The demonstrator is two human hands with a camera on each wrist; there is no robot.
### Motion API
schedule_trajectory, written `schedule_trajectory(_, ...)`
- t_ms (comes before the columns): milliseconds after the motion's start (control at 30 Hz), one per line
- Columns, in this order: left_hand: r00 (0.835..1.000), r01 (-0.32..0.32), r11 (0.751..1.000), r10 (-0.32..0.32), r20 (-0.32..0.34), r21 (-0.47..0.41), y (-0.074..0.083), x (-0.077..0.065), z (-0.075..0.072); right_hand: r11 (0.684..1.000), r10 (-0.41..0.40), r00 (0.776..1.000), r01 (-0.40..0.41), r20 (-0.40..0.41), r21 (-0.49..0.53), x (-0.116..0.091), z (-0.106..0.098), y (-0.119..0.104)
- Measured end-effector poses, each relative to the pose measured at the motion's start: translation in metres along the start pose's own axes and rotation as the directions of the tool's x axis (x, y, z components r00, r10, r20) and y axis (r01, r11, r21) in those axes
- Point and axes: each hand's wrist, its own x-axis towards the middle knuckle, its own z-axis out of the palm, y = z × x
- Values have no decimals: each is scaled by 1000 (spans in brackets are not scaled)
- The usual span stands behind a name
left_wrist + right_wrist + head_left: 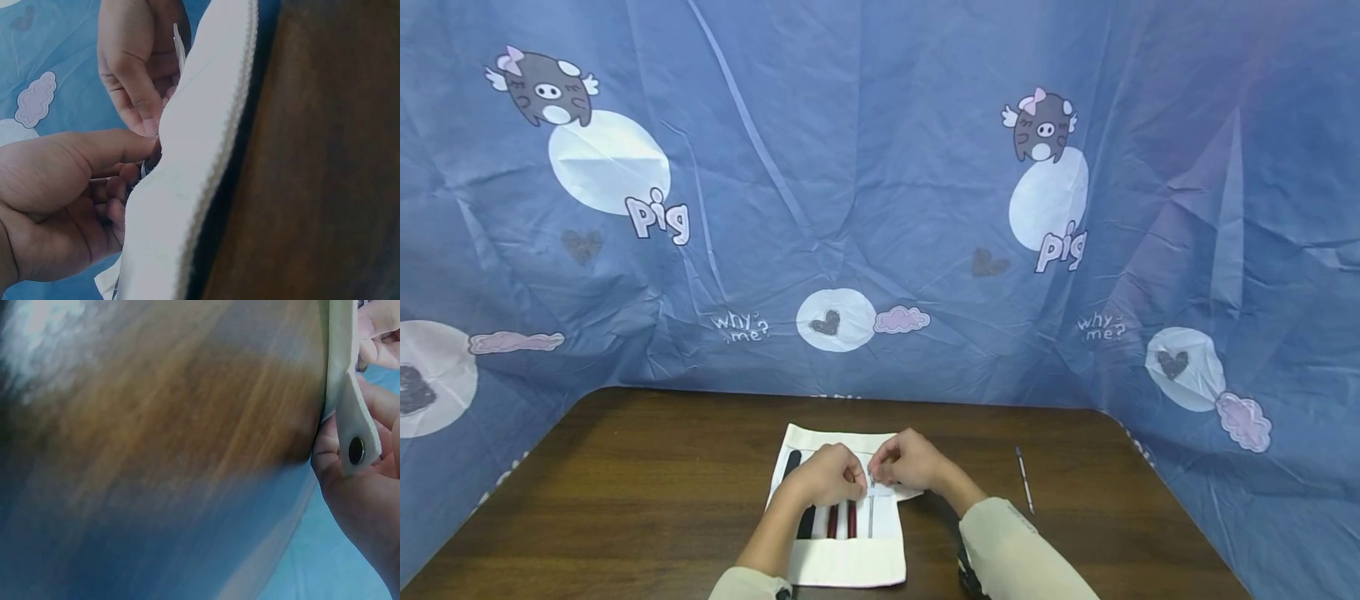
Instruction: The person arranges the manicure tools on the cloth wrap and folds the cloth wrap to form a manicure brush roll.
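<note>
A white cloth case (847, 563) lies spread on the brown wooden table (625, 500), near the middle of its width, with both hands working over its upper half. The left hand (829, 475) reaches in from the near edge, fingers bent and thumb drawn in against them at the edge of the cloth; a bit of shiny metal (145, 169) shows by these fingertips in the left wrist view, though whether they are clamped on it I cannot tell. The right hand (912, 461) comes in from the other side, its thumb and forefinger brought together on the upper end of a thin silver rod (871, 517) that runs down the case into the lower band. To the left of that rod two red sticks (852, 518) stand side by side in the case, and beyond them is a black piece (806, 523), partly covered by the left hand. A cloth strap with a dark, round snap (356, 450) hangs against the right hand in the right wrist view. Pale sleeves (1022, 550) cover both forearms. Well apart to the right, a slim pen (1025, 481) lies on the table, and behind everything hangs a blue sheet (925, 183) printed with winged pigs, hearts and lettering
</note>
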Motion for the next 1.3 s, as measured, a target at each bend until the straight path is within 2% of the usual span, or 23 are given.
schedule_trajectory(333, 1000, 10, 1000, -10, -3, -1, 2, -1, 0, 999, -24, 999, 25, 21, -24, 0, -1, 2)
schedule_trajectory(533, 1000, 10, 1000, -10, -7, 4, 2, -2, -1, 997, -32, 999, 31, -20, -65, -1, -8, 5)
schedule_trajectory(667, 1000, 19, 1000, -19, -11, 13, 4, -2, -1, 990, -54, 996, 45, -65, -133, -3, -22, 9)
schedule_trajectory(833, 1000, -5, 1000, 5, -11, 17, 5, -2, -2, 982, -74, 991, 52, -116, -182, -10, -45, 16)
schedule_trajectory(1100, 998, -51, 999, 51, -23, 2, 6, 0, -1, 972, -66, 984, 26, -165, -232, -25, -81, 30)
schedule_trajectory(1300, 998, -57, 998, 57, -28, 14, 8, 2, 0, 958, -56, 972, -12, -230, -286, -40, -102, 40)
